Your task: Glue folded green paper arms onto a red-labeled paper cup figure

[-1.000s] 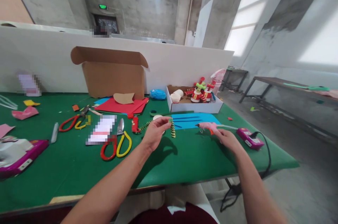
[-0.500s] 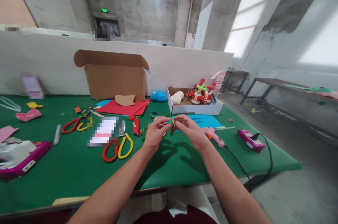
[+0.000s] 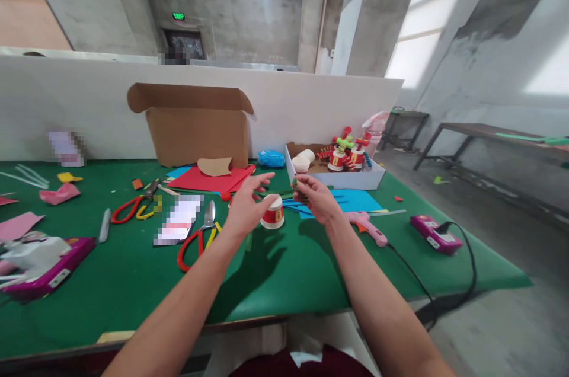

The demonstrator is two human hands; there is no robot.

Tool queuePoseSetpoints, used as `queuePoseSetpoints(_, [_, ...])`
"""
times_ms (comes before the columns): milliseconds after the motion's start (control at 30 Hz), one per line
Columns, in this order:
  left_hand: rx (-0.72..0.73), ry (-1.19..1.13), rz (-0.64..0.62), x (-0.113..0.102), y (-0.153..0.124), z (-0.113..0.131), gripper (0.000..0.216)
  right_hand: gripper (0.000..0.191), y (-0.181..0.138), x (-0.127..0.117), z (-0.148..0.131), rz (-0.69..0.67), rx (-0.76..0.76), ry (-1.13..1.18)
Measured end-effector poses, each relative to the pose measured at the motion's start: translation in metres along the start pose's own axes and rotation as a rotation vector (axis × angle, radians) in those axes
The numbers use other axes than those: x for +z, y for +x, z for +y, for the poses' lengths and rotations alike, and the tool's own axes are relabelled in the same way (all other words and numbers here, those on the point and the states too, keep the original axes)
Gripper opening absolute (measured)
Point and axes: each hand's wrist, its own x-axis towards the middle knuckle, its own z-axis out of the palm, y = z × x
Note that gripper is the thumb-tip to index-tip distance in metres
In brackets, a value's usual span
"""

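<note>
My right hand (image 3: 316, 199) is closed, fingertips pinching a small green folded-paper spring (image 3: 295, 184); part of the spring is hidden by the fingers. To the left, my left hand (image 3: 246, 205) has its fingers apart and holds nothing. Its thumb overlaps the view of an upturned paper cup (image 3: 272, 218) with a red and gold band, so I cannot tell whether they touch. Left of that hand lie red-and-yellow scissors (image 3: 192, 249), partly covered by my forearm. Blue paper (image 3: 355, 201) lies on the table behind my right hand.
A pink glue gun (image 3: 372, 229) lies at right, its cable running near a purple box (image 3: 435, 235). Behind stands a white tray (image 3: 344, 180) with cups and red-and-green paper figures. Red paper (image 3: 207, 180), a phone (image 3: 180, 220) and more scissors (image 3: 127, 211) lie left.
Both hands were together at the green spring. My left hand has let go and moved left with fingers spread; my right hand keeps the spring. The paper cup now shows between them.
</note>
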Motion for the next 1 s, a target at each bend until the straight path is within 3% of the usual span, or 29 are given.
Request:
queuePoseSetpoints(67, [0.092,0.266,-0.045,-0.016,0.014,-0.004,0.043,0.043,0.011,-0.010,0.008,0.065,-0.036,-0.001])
queuePoseSetpoints(133, [0.085,0.458,-0.184,-0.023,0.024,-0.011,0.051,0.044,0.016,-0.019,0.018,0.116,-0.032,-0.010])
queuePoseSetpoints(267, [0.017,0.648,-0.402,-0.011,0.026,-0.027,0.072,0.044,0.015,-0.030,0.031,0.132,-0.033,-0.080])
queuePoseSetpoints(367, [-0.003,0.719,-0.435,0.005,0.020,-0.031,0.072,0.040,0.014,-0.032,0.034,0.088,-0.070,-0.172])
queuePoseSetpoints(500, [-0.031,0.797,-0.442,0.015,0.020,-0.028,0.051,0.032,0.015,-0.031,0.037,0.042,-0.125,-0.346])
queuePoseSetpoints(600, [-0.041,0.813,-0.478,0.013,0.024,-0.024,0.044,0.026,0.014,-0.029,0.037,0.023,-0.163,-0.455])
queuePoseSetpoints(800, [0.093,0.609,-0.657,0.003,0.025,-0.025,0.060,0.018,0.007,-0.022,0.033,-0.085,-0.224,-0.512])
queuePoseSetpoints(1000, [0.082,0.546,-0.559,-0.021,0.026,-0.029,0.086,0.015,0.001,-0.019,0.036,-0.082,-0.204,-0.598])
